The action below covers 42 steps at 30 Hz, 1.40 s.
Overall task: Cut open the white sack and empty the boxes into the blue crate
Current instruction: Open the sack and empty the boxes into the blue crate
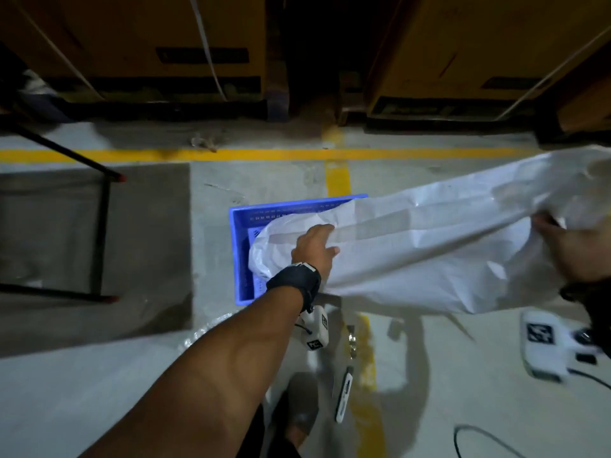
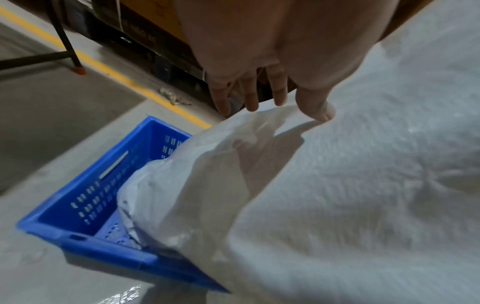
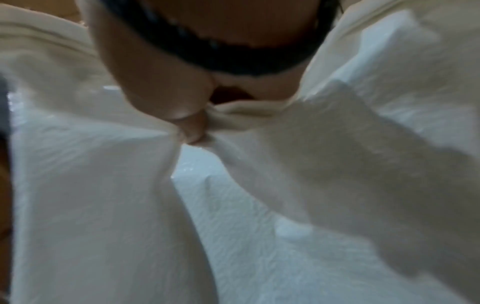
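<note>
The white sack (image 1: 429, 246) stretches from upper right down to the blue crate (image 1: 239, 252) on the floor, with its open mouth and a clear liner lying inside the crate. My left hand (image 1: 314, 246) rests on the sack near its mouth. In the left wrist view the left hand (image 2: 259, 98) has straight, spread fingers and the thumb touches the sack (image 2: 337, 205) above the crate (image 2: 85, 205). My right hand (image 1: 568, 246) holds the sack's far end raised. In the right wrist view the right hand (image 3: 192, 123) pinches bunched sack fabric (image 3: 103, 205). No boxes show.
A black metal frame with red feet (image 1: 102, 233) stands on a grey mat at the left. Strapped cardboard cartons (image 1: 148, 44) line the back beyond a yellow floor line (image 1: 231, 154). A slim white cutter-like tool (image 1: 344, 395) lies on the floor near my foot (image 1: 297, 414).
</note>
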Motion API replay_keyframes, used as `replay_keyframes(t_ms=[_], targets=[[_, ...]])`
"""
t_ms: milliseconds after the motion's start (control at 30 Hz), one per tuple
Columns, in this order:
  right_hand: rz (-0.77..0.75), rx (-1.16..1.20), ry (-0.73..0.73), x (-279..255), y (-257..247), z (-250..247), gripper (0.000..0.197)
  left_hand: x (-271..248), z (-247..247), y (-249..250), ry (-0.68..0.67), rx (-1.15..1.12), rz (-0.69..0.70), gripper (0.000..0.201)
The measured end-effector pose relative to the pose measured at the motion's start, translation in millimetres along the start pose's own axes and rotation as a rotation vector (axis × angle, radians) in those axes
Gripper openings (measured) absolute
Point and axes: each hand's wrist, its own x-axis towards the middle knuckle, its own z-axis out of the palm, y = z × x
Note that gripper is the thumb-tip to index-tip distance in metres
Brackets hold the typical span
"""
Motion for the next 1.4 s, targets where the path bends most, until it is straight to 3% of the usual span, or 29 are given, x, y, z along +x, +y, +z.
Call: replay_keyframes(t_ms=[67,100,200,267,333,433,500,567,633,700,800,867,967,1066,1166,1233,1333,1400], targets=[[-0.063,-0.122,0.055,-1,-33,5,0.047,11,5,10,0.05,0.008,0.057,0.042],[-0.1,-0.189,0.059,9,-38,9,0.041,15,6,14,0.036,-0.022,0.064,0.052],[-0.084,-0.37,0.059,21,-49,29,0.036,23,1,17,-0.046,-0.119,0.106,0.119],[-0.054,-0.44,0.033,30,-43,42,0.034,27,1,18,-0.116,-0.026,0.19,0.137],[-0.061,-0.504,-0.008,33,-37,52,0.034,29,4,21,-0.207,0.108,0.226,0.139],[-0.025,-0.561,-0.059,33,-24,70,0.054,28,18,19,-0.227,0.378,0.206,0.123],[-0.049,-0.563,-0.041,28,-21,81,0.074,29,27,17,-0.201,0.516,0.161,0.095],[-0.31,-0.498,0.087,19,-21,90,0.078,34,32,20,-0.183,0.534,0.109,0.068],[-0.623,-0.547,0.122,0,-22,99,0.074,41,32,24,-0.158,0.515,0.09,0.053],[-0.762,-0.716,-0.044,-22,-21,114,0.088,46,29,25,-0.164,0.405,0.064,0.045],[-0.636,-0.984,-0.395,-34,-15,136,0.125,53,25,18,-0.226,0.061,0.008,0.04],[-0.539,-1.095,-0.518,-29,-6,156,0.131,55,24,12,-0.213,-0.115,0.043,0.037],[-0.459,-1.12,-0.591,-24,0,187,0.1,51,21,3,-0.212,-0.139,0.144,0.049],[-0.447,-0.981,-0.578,-22,2,204,0.049,43,10,-8,-0.193,-0.021,0.248,0.033],[-0.455,-0.783,-0.552,-16,0,196,0.031,38,-7,-50,-0.183,0.194,0.259,0.087],[-0.547,-0.614,-0.479,-13,-1,186,0.024,39,-15,-77,-0.238,0.218,0.206,0.111],[-0.719,-0.381,-0.452,-17,-7,177,0.017,50,-16,-87,-0.258,0.179,0.161,0.106],[-0.792,-0.31,-0.427,-17,-15,172,0.011,60,-19,-75,-0.16,0.102,0.136,0.084]])
